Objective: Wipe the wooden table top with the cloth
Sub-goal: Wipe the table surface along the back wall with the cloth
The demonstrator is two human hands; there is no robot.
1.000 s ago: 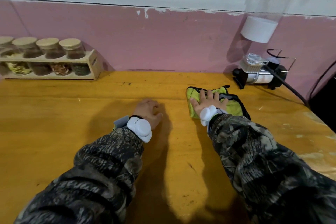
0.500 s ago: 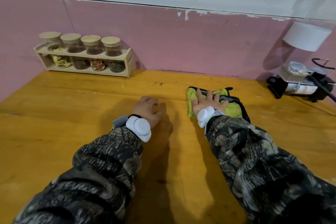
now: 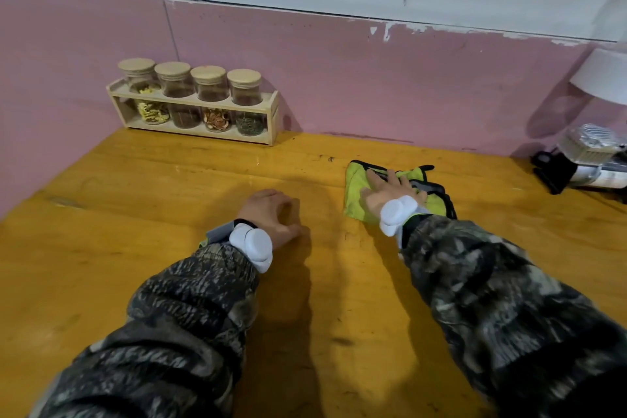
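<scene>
A yellow-green cloth (image 3: 354, 187) with a dark border lies on the wooden table top (image 3: 169, 214), right of centre. My right hand (image 3: 390, 188) presses flat on it, fingers spread, and covers its middle. My left hand (image 3: 271, 214) rests on the bare wood about a hand's width left of the cloth, fingers curled under, with nothing in it. Both arms wear camouflage sleeves and white wrist devices.
A wooden rack (image 3: 193, 105) with several cork-lidded jars stands against the pink wall at the back left. A black and silver air pump (image 3: 583, 163) sits at the far right edge, below a white cylinder (image 3: 600, 78).
Both hands and the cloth have slid left across the table, away from the air pump and towards the jar rack. My view has turned left with them.
</scene>
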